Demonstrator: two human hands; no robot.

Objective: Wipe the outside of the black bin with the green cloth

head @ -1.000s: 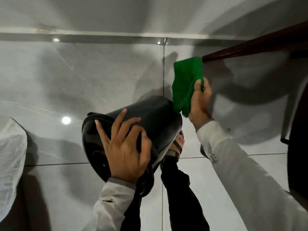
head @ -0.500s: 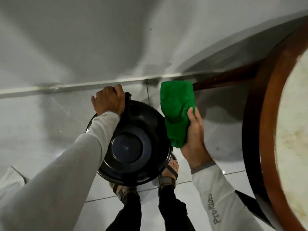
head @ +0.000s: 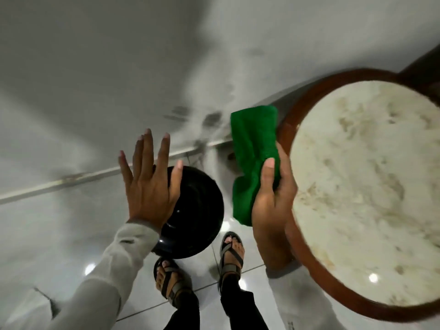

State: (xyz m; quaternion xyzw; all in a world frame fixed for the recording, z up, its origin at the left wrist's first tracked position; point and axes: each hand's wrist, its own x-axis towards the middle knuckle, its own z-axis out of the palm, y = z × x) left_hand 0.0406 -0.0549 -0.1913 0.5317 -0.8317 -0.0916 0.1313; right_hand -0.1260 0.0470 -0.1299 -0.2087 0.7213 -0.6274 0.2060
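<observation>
The black bin (head: 197, 210) stands upright on the tiled floor, seen from above, just in front of my sandalled feet. My left hand (head: 150, 182) hovers over its left side, fingers spread wide, holding nothing. My right hand (head: 273, 196) is to the right of the bin and grips the folded green cloth (head: 252, 158), which hangs clear of the bin beside the table's edge. Whether the left palm touches the bin I cannot tell.
A round table (head: 295, 129) with a brown wooden rim and pale marbled top fills the right side, close to my right hand. A white wall (head: 119, 67) with dark smudges rises behind the bin. My feet (head: 231, 251) stand on glossy grey tiles.
My left hand has let go of the bin's rim and opened above it. The view has tilted up, showing more of the table. The cloth stays in my right hand.
</observation>
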